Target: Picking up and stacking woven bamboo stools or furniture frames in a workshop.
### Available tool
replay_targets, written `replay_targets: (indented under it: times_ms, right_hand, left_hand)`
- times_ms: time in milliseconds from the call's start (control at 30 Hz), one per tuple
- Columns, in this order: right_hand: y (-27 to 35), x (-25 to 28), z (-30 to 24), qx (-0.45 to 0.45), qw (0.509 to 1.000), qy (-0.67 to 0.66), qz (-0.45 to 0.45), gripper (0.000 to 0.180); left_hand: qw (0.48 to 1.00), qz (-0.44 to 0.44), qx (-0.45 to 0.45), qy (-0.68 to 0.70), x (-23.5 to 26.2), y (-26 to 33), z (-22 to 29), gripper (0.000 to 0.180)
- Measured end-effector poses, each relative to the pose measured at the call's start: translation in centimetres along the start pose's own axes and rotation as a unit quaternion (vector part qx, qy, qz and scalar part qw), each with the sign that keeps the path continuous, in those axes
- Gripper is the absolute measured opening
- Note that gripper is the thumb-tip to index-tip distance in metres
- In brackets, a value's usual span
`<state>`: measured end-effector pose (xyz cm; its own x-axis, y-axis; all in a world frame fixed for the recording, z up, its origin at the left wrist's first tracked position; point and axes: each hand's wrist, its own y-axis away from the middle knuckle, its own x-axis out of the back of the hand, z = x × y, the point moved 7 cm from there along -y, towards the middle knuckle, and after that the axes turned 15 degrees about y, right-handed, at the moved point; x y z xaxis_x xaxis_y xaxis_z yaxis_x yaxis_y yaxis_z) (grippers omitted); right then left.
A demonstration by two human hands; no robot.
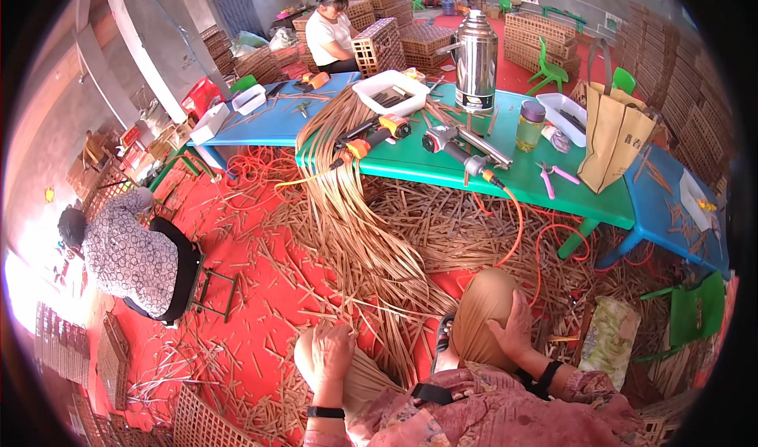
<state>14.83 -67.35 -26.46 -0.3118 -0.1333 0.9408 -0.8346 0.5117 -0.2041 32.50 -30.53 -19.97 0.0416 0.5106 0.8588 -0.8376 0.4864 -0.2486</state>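
My left hand [332, 355] rests on my left knee, its fingers curled under and their tips hidden; I see nothing in it. Over the side of my right knee [484, 309] lies my right hand [515, 327], open, with fingers stretched along the trouser cloth. Beyond my knees, a long bundle of thin brown strips [324, 159] hangs off the green table [418, 167] down to the floor. On that table lie an orange-and-black power tool [371, 139] and a grey air tool [462, 151] with an orange hose [519, 218]. Neither hand touches them.
A steel flask [476, 64], a lidded jar [529, 127], pink-handled pliers [547, 180], a white tray [390, 92] and a tan bag [616, 143] stand on the table. Loose strips cover the red floor [245, 309]. One person [134, 249] sits at left; another [330, 36] works behind the tables.
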Motion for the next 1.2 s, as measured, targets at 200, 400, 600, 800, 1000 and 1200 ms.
replay_targets:
  times_ms: [200,400,600,800,1000,1200]
  right_hand:
    - [0.1,-0.1,0.1,0.003,1.0,-0.003,0.008,0.098]
    - [0.1,0.2,-0.1,0.009,1.0,-0.007,0.015,0.097]
    - [0.1,0.2,0.0,0.013,1.0,-0.017,0.017,0.096]
    - [0.2,0.2,0.0,0.001,1.0,-0.005,0.016,0.096]
    - [0.1,0.0,0.1,0.003,1.0,-0.013,0.011,0.096]
    - [-0.1,0.2,-0.2,-0.002,1.0,-0.01,0.011,0.096]
  left_hand:
    - [1.0,-0.014,0.01,0.012,-0.2,0.1,-0.4,0.013]
    - [1.0,0.01,-0.002,0.011,0.7,0.2,0.4,0.014]
    - [1.0,-0.009,0.011,0.008,0.4,0.3,0.2,0.013]
    - [0.999,-0.023,0.02,0.016,0.2,0.1,0.3,0.012]
    - [0.999,-0.026,0.022,-0.01,0.4,0.0,0.6,0.012]
    - [1.0,-0.016,0.015,-0.01,-0.1,0.1,-0.2,0.013]
